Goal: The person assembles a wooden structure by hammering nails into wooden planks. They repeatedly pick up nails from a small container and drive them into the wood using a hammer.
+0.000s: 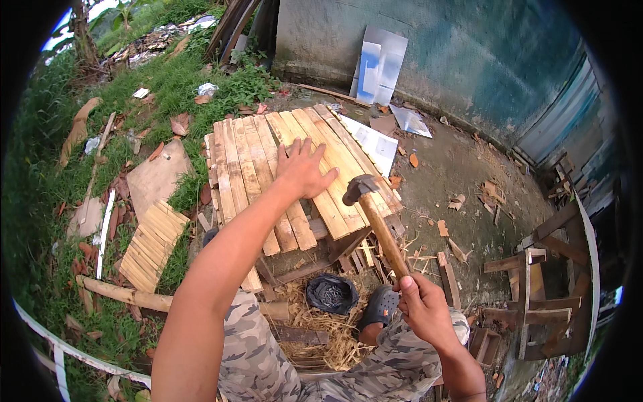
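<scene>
Pale bamboo slats lie side by side in front of me, forming a flat top over a low wooden frame. My left hand rests on them, fingers spread, near a gap between two groups of slats. In my right hand is a claw hammer, gripped near the end of its wooden handle. Its dark metal head is raised by the right part of the slats; I cannot tell whether it touches them. Between my feet sits a black bag-lined container with many small grey nails inside.
Straw-like shavings surround the container. At left, a small bamboo panel and a bamboo pole lie on grass. Wooden frames stand at right. Behind are a blue-green wall and leaning white-blue sheets.
</scene>
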A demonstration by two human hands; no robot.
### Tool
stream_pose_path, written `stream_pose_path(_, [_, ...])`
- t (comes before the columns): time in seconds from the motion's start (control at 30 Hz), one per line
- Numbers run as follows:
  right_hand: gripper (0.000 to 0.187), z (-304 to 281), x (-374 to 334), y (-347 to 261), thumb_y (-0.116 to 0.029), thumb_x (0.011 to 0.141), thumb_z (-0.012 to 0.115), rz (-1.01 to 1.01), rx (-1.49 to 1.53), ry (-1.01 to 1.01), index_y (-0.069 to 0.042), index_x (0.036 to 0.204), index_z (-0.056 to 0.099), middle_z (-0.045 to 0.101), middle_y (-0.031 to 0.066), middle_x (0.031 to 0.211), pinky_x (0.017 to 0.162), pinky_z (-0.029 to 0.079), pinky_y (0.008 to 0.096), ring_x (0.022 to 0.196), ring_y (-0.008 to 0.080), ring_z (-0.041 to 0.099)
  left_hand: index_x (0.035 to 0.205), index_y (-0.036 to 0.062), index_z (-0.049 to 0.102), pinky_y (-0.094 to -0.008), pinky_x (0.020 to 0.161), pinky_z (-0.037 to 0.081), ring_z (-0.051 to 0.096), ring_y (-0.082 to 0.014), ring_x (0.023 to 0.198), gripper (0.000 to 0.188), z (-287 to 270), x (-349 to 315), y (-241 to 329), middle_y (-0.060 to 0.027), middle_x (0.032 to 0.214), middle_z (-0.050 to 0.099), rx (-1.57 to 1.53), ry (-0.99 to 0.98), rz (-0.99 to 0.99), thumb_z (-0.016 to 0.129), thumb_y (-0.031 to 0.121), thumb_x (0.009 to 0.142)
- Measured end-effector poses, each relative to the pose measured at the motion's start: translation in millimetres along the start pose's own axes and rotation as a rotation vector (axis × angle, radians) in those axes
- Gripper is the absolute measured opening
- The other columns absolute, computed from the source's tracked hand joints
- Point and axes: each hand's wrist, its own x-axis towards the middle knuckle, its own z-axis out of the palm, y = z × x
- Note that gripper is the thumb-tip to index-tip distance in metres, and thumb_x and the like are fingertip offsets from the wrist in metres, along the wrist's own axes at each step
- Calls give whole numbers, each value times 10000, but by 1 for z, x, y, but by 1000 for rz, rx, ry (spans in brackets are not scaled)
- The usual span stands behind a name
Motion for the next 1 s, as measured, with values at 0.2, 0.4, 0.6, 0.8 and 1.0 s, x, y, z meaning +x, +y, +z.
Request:
stream_pose_path(0.2, [401,3,-1,2,-385,1097,529,-83,-113,-33,-1,1026,620,542,16,642,542,440,294,574,98,523,1636,131,297,-588,1273,81,154,-365,1587,840,0,-1,-1,-187,1705,211,-26,7,4,381,657,986])
stream_pose_path(0.4, [394,-6,-1,1,-367,1106,508,-26,198,88,-11,965,599,556,16,652,530,428,305,570,93,519,1640,136,290,-584,1275,79,147,-366,1589,842,0,0,0,-186,1707,206,-15,-7,-3,378,660,986])
stream_pose_path(0.6, [418,-2,4,2,-385,1111,501,81,-74,-34,-18,948,614,532,-12,653,497,390,264,550,65,484,1642,130,284,-588,1274,81,147,-369,1588,847,-1,-1,0,-185,1707,208,-24,-4,0,376,660,987])
stream_pose_path(0.8, [413,2,-3,1,-396,1108,501,-130,281,62,-12,983,591,508,-11,631,504,399,266,571,69,502,1640,126,288,-589,1274,81,156,-372,1585,852,0,-1,-1,-189,1704,216,-22,8,2,386,660,983])
stream_pose_path(1.0, [451,-5,3,-3,-407,1109,485,138,-104,4,2,966,612,517,-3,630,511,417,281,566,83,518,1640,127,286,-588,1276,78,162,-371,1584,855,-1,-1,0,-189,1702,222,-31,-1,2,392,659,979])
